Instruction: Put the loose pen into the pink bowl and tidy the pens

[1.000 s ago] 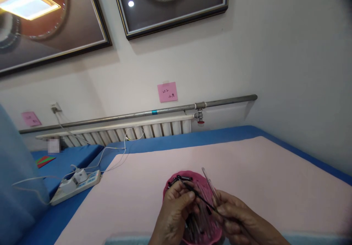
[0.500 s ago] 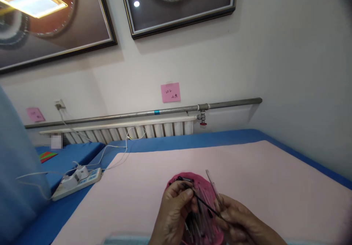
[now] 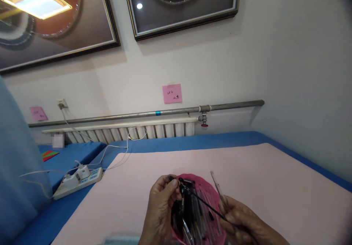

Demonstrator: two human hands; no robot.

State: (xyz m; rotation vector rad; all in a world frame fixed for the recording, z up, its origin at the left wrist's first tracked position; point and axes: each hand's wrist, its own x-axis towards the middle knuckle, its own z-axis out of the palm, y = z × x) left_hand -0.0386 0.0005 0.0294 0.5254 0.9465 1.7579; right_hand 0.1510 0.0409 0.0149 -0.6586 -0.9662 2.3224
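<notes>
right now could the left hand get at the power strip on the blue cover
Probably yes, with a stretch. The left hand is at the pink basket; the power strip lies off to its left, with only bare pink mat between them. But it looks busy with a small dark part.

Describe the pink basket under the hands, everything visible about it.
The pink basket looks like plastic, with a rounded rim, and sits on the pale pink mat near the bottom edge of the view. It is packed with thin dark and clear pen parts. The left hand covers its left side, and the right hand is at its right edge, so much of the rim is hidden.
</notes>
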